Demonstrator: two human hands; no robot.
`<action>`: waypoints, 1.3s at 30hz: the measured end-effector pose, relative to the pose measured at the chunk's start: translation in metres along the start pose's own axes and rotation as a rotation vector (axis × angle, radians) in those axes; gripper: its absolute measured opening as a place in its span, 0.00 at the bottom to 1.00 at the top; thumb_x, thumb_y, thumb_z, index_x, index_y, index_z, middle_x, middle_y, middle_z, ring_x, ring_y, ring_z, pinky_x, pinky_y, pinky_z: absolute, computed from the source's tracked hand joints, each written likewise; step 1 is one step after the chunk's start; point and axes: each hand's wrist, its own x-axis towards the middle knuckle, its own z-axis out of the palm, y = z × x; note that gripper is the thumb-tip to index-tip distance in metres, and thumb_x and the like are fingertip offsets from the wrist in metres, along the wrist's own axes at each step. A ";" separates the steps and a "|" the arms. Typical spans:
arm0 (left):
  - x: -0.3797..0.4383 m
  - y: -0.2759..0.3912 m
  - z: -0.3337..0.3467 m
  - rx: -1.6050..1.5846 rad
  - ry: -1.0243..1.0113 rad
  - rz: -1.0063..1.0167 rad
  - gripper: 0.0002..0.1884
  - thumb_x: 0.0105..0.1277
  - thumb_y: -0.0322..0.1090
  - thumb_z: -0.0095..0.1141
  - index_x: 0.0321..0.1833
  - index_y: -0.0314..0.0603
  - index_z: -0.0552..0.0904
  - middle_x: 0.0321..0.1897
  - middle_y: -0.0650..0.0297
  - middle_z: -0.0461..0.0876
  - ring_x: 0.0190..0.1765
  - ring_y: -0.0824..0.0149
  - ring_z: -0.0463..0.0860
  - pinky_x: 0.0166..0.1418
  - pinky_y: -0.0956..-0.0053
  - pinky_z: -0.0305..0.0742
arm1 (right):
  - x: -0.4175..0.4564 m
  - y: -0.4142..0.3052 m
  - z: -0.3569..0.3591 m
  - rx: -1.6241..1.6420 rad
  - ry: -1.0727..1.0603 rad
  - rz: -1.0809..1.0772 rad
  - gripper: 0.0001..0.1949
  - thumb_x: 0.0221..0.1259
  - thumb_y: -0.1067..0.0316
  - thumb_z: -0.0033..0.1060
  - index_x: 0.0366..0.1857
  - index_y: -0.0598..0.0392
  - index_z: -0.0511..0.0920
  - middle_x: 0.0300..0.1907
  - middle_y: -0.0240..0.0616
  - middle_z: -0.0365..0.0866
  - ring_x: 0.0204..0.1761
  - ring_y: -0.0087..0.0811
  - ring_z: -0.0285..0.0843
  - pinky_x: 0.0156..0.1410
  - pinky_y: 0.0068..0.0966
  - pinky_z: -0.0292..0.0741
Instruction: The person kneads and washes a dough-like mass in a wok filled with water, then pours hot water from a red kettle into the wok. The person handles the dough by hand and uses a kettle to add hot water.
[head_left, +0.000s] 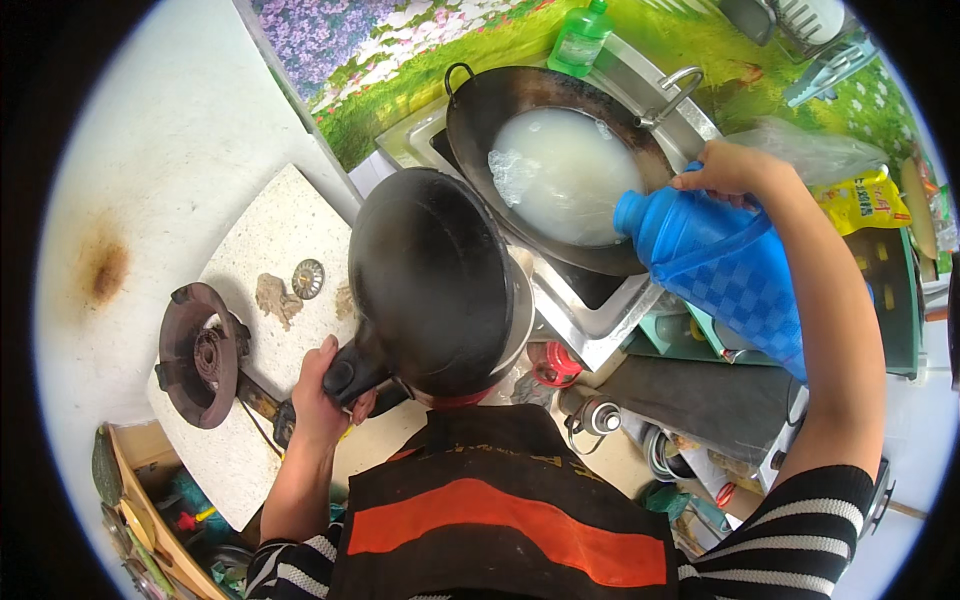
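My left hand (319, 401) is closed around the black handle of a dark pan (427, 285). The pan sits just left of the sink, and its rounded face looks dull and slightly hazy. In my right hand (739, 169) is a blue thermos flask (720, 262), gripped near its neck and tipped on its side. Its mouth points left, over the near right part of a large wok (652, 150). Cloudy whitish water (570, 176) with patches of foam stands in the wok. I cannot tell whether anything runs from the flask.
The wok rests on a metal sink (592, 337) below a tap (675, 94). A green bottle (580, 41) stands behind it. At left, a gas burner (202, 356) and a sink strainer (307, 279) are on a speckled counter (255, 225). A steel flask (600, 416) stands nearer me.
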 end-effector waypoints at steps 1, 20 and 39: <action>0.000 0.000 -0.001 0.002 0.010 0.001 0.31 0.73 0.51 0.32 0.15 0.36 0.70 0.06 0.56 0.67 0.07 0.65 0.64 0.14 0.74 0.61 | 0.000 -0.005 -0.001 -0.015 -0.001 0.001 0.27 0.56 0.42 0.63 0.19 0.62 0.77 0.18 0.40 0.76 0.17 0.35 0.74 0.22 0.33 0.71; -0.067 -0.056 0.000 0.106 0.122 0.136 0.29 0.74 0.54 0.30 0.25 0.38 0.73 0.03 0.64 0.60 0.06 0.67 0.58 0.10 0.76 0.55 | -0.137 0.091 0.075 0.612 0.237 -0.201 0.23 0.57 0.47 0.67 0.19 0.59 0.75 0.11 0.29 0.69 0.11 0.21 0.68 0.16 0.18 0.63; -0.157 -0.137 0.006 0.082 0.486 -0.146 0.29 0.71 0.57 0.35 0.21 0.41 0.71 0.08 0.62 0.66 0.09 0.67 0.64 0.14 0.76 0.60 | -0.171 0.061 0.420 0.266 -0.668 -0.019 0.32 0.49 0.45 0.68 0.48 0.68 0.79 0.49 0.57 0.80 0.56 0.47 0.77 0.62 0.33 0.71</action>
